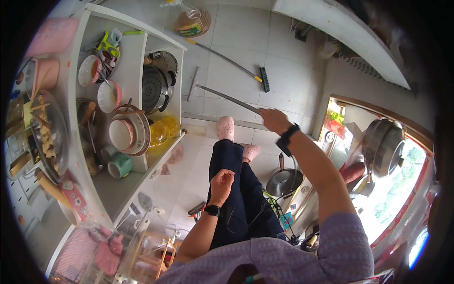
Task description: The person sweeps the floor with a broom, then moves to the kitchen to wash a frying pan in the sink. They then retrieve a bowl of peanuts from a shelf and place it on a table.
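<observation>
My right hand (276,120) grips the grey pole (228,97) of a long-handled floor tool, which slants away to the left. Its narrow pale head (193,83) looks like a brush or scraper and rests on the tiles; the exact kind is unclear. Beyond it lies a second long-handled brush, with dark green bristles (264,80) and a grey, yellow-ended handle (227,61). My left hand (221,184) hangs before my thigh, fingers curled in, with nothing visible in it.
At left, an open white cabinet (133,23) holds stacked bowls (122,135), a steamer pot (154,88), a green mug (120,165) and yellow oil bottles (165,131). A low step (244,124) crosses the floor ahead. A wok (283,181) stands at right, near a window.
</observation>
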Tool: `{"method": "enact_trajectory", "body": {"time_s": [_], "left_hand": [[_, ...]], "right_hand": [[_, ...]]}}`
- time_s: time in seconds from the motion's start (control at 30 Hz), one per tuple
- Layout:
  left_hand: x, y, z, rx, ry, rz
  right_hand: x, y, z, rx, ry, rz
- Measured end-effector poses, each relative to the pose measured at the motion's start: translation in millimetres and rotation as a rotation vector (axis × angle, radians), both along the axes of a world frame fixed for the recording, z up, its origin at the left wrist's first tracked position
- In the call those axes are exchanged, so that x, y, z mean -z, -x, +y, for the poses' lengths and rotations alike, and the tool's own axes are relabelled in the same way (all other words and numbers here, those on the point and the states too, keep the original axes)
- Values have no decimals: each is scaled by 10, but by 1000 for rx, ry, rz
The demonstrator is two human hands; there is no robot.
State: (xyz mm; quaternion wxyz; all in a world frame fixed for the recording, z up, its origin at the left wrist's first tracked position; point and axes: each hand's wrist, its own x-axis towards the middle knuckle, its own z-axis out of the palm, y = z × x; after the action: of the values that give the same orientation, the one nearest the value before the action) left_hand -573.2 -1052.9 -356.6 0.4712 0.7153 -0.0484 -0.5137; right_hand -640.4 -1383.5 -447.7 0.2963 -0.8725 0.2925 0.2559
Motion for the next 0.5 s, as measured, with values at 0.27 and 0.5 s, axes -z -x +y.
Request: {"method": "enact_trajectory", "body": {"time_s": [0.27,0.5], "left_hand": [[-69,-142,-180,-11,21,-22],[-38,-158,-133,15,22,-19]], "right_hand": [[-521,1832,20,-60,75,80],[-575,850,294,140,-42,-44]]}}
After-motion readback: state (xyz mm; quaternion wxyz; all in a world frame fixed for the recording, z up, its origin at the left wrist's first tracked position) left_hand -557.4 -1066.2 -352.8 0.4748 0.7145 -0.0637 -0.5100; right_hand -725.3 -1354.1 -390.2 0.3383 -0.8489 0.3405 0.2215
